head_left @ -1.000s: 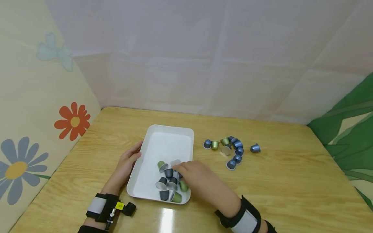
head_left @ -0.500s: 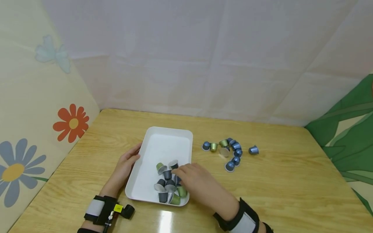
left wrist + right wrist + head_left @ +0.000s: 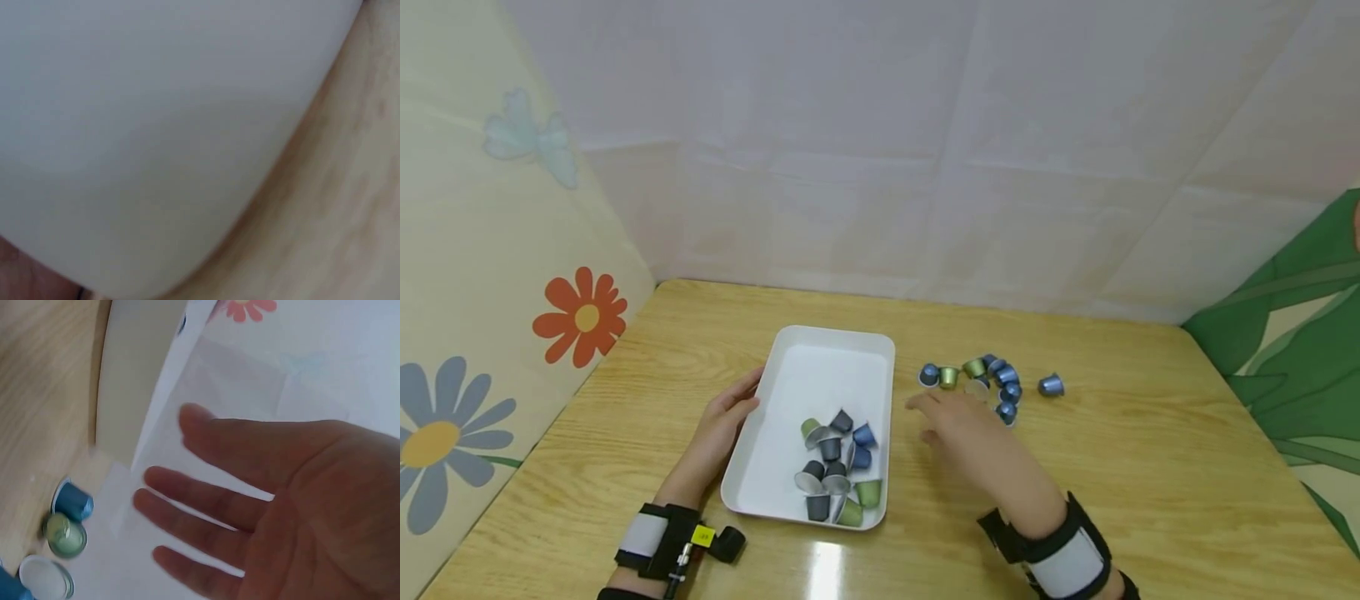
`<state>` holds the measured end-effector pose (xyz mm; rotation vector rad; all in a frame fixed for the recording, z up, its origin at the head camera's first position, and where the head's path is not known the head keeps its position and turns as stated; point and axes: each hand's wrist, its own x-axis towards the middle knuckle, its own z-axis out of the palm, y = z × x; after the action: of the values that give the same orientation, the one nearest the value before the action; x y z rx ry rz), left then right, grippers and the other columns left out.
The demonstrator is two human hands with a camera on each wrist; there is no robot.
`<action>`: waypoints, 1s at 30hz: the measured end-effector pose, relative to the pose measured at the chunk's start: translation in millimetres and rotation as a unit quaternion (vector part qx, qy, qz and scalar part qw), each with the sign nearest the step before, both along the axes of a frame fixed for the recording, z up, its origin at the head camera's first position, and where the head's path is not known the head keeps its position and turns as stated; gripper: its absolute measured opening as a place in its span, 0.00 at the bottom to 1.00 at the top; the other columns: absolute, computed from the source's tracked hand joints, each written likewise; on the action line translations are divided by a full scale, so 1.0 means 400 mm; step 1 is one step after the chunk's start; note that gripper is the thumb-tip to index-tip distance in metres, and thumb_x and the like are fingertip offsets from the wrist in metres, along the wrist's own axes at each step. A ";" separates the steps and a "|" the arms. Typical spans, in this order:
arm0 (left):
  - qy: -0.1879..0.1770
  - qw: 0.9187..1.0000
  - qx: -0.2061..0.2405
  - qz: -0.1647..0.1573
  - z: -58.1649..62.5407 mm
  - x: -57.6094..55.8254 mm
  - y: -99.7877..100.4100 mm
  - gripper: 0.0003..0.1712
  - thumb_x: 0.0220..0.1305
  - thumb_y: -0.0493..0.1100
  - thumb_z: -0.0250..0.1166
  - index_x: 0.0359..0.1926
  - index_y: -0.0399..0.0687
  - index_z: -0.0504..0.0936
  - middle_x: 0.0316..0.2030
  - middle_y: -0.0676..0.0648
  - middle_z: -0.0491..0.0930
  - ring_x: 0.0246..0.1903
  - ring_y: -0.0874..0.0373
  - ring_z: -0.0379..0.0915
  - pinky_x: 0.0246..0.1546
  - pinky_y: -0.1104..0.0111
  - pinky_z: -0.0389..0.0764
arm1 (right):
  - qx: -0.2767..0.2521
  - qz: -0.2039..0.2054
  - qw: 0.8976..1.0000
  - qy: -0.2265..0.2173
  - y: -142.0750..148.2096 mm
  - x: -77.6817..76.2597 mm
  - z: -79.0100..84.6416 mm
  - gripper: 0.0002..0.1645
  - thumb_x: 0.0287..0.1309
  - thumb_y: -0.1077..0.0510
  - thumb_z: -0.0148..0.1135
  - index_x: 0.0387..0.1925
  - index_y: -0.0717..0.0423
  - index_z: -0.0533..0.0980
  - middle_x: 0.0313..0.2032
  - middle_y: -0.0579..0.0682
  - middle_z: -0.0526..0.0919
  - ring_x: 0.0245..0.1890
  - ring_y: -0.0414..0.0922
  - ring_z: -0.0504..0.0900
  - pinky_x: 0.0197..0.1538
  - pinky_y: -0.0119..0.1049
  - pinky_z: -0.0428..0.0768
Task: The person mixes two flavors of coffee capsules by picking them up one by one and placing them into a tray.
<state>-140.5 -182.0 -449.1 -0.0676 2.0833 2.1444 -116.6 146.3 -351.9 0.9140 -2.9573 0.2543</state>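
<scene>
In the head view my left hand (image 3: 726, 425) rests along the left side of a white tray (image 3: 805, 337), thumb and fingers touching its edge. The tray's near half holds coffee capsules in dark grey, green and blue, such as a blue capsule (image 3: 864, 435) by the right wall. My right hand (image 3: 966, 429) is over the table, right of the tray, with nothing in it. Its fingers are spread and fairly straight in the right wrist view. Beyond it lies a loose curve of blue and green capsules (image 3: 949, 377), part of it hidden by the hand.
A single blue capsule (image 3: 1051, 385) lies apart on the right of the wooden table (image 3: 1150, 467). A pale cloth (image 3: 925, 167) hangs behind the table's back edge. Panels with printed flowers (image 3: 587, 317) and green leaves (image 3: 1292, 350) stand at the sides.
My right hand has left the tray and moved right, toward the capsules on the table. Blue capsules it partly covered now show in the tray. The left hand stays at the tray's edge.
</scene>
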 end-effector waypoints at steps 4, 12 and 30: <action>-0.004 1.000 0.004 0.000 0.001 0.002 0.000 0.29 0.77 0.39 0.46 0.76 0.45 0.58 0.74 0.42 0.57 0.69 0.50 0.57 0.52 0.78 0.72 | 0.010 -0.050 0.998 -0.046 0.048 -0.010 0.016 0.21 0.55 0.65 0.71 0.51 0.59 0.79 0.50 0.56 0.82 0.50 0.56 0.80 0.52 0.51 0.78; -0.005 1.000 0.002 -0.001 0.000 0.001 0.000 0.29 0.77 0.39 0.46 0.76 0.45 0.57 0.74 0.43 0.56 0.70 0.50 0.56 0.54 0.77 0.71 | 0.018 -0.139 0.980 -0.140 0.110 -0.045 0.028 0.22 0.51 0.70 0.71 0.50 0.62 0.79 0.50 0.61 0.82 0.47 0.58 0.81 0.46 0.49 0.80; -0.006 1.000 -0.008 -0.002 0.001 0.002 -0.004 0.29 0.77 0.40 0.46 0.76 0.46 0.57 0.75 0.44 0.55 0.70 0.51 0.56 0.54 0.77 0.70 | 0.029 -0.208 0.960 -0.184 0.149 -0.078 0.007 0.24 0.52 0.64 0.73 0.51 0.68 0.77 0.45 0.64 0.83 0.42 0.56 0.82 0.44 0.53 0.79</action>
<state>-139.7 -183.6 -448.8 -0.0784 2.0915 2.1212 -147.9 205.7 -348.9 0.2420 -3.4151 0.3536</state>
